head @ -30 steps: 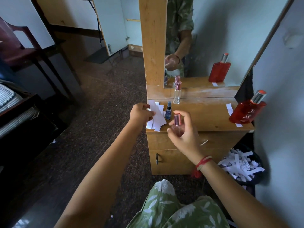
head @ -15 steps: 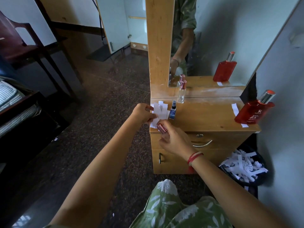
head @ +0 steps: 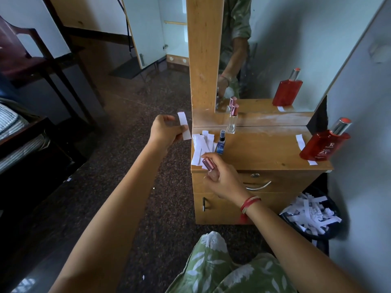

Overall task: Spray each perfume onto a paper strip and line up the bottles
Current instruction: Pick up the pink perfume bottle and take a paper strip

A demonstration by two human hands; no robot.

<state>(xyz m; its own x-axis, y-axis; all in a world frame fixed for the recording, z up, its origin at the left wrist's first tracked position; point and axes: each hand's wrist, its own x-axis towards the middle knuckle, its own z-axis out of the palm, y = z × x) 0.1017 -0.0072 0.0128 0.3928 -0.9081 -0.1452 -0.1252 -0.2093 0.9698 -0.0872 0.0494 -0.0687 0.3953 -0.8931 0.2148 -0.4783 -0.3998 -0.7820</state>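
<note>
Left hand [head: 164, 132] has now lifted one paper strip [head: 183, 125] clear of the pile [head: 202, 148] on the dresser [head: 264, 153]. Right hand [head: 222, 178] grips the pink-capped bottle [head: 208, 164] below it, so the spray looks next.

Centre of frame: a small pink-capped bottle [head: 209, 166], tilted with its cap toward the upper left, gripped over the front edge. Left of centre: one white paper strip [head: 183, 126], upright, held clear of the loose strip pile [head: 202, 146]. Standing upright: blue bottle [head: 220, 142], clear pink-capped bottle [head: 232, 120], and at right a red bottle [head: 324, 144] on a strip [head: 300, 141].
</note>
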